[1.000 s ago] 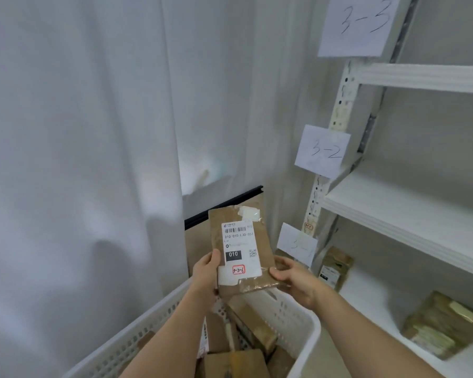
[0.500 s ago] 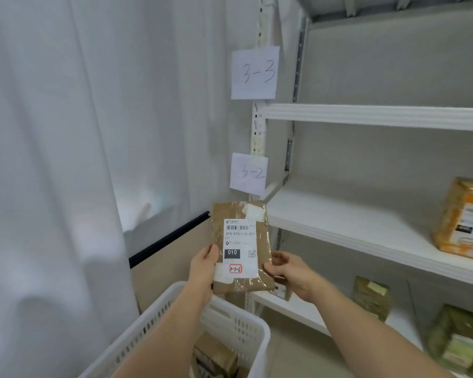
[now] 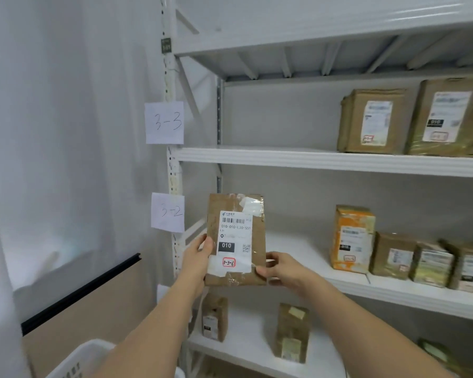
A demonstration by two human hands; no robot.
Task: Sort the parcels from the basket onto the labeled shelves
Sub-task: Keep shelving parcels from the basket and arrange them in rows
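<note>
Change: the view has swung up and right since the earlier frame; more of the shelves and their parcels shows, and the basket [image 3: 77,360] has sunk to the bottom left corner.
Parcel: flat brown parcel [image 3: 236,239] is held upright before the shelf marked by the 3-2 sign [image 3: 168,212]; its white label reads 3-3-6.
Left hand: the left hand [image 3: 198,257] grips the parcel's left edge, thumb on the front.
Right hand: the right hand [image 3: 280,270] pinches the lower right corner.
Signs: the 3-3 sign [image 3: 164,122] hangs on the post above.
Shelf 3-3: two brown boxes [image 3: 372,121] at right.
Shelf 3-2: an orange parcel [image 3: 351,237] beside brown ones.
Lower shelf: two small parcels [image 3: 215,317] stand below the hands.
</note>
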